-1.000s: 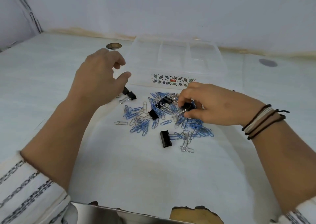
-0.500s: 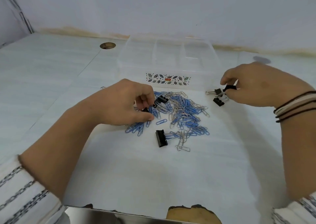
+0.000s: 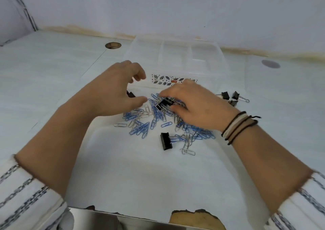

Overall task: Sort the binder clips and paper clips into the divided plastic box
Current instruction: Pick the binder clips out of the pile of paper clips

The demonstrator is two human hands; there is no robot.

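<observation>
A heap of blue and silver paper clips (image 3: 140,129) lies mid-table in front of the clear divided plastic box (image 3: 175,59). My right hand (image 3: 198,106) reaches into the heap, thumb and fingertips pinched on a black binder clip (image 3: 164,103). My left hand (image 3: 117,91) hovers at the heap's left side with fingers spread, holding nothing. A small black binder clip (image 3: 131,94) peeks out from under it. A larger black binder clip (image 3: 165,141) lies at the heap's near edge. Three small binder clips (image 3: 228,97) sit together to the right.
A round cable hole (image 3: 113,45) is at the back left of the white table, and a grey cap (image 3: 270,63) at the back right. A wall stands just behind the box. The table's near edge (image 3: 197,219) is chipped, above a metal strip.
My right hand came back from the binder clips on the right into the heap and closed on a binder clip. My left hand left the heap, moved left and opened.
</observation>
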